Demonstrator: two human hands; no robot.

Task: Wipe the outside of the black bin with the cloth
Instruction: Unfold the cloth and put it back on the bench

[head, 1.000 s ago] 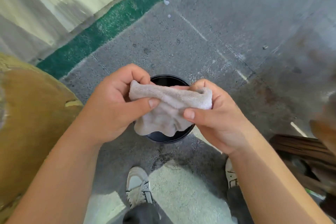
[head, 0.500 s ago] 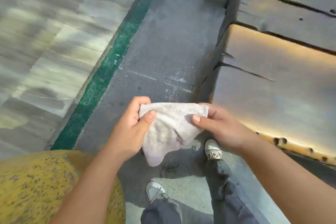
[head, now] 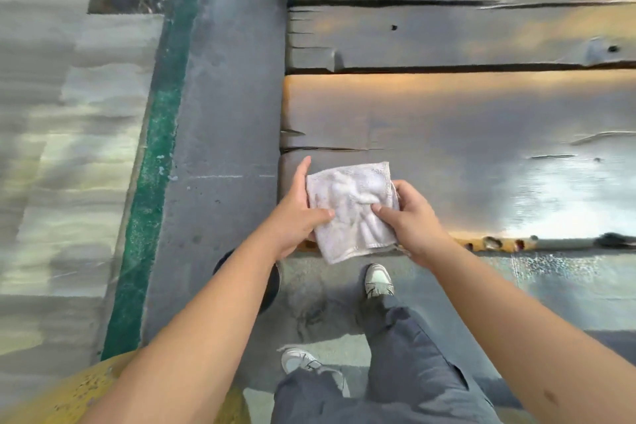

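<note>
I hold a pale grey cloth [head: 351, 210] spread flat between both hands at chest height. My left hand [head: 297, 213] pinches its left edge with the thumb on top. My right hand [head: 411, 217] grips its right edge the same way. The black bin [head: 270, 289] stands on the concrete floor below my left forearm, which hides most of it; only slivers of its dark rim show on either side of the arm. The cloth is well above the bin and not touching it.
Thick weathered wooden planks [head: 464, 134] lie ahead and to the right. A green painted stripe [head: 151, 182] runs along the floor at left. A yellow rounded object [head: 69, 396] sits at bottom left. My feet [head: 378, 280] stand on grey concrete.
The view has swung from looking down into the bin to facing the planks. The cloth has been unfolded from a bunched wad to a flat square, and the bin now lies under my left arm.
</note>
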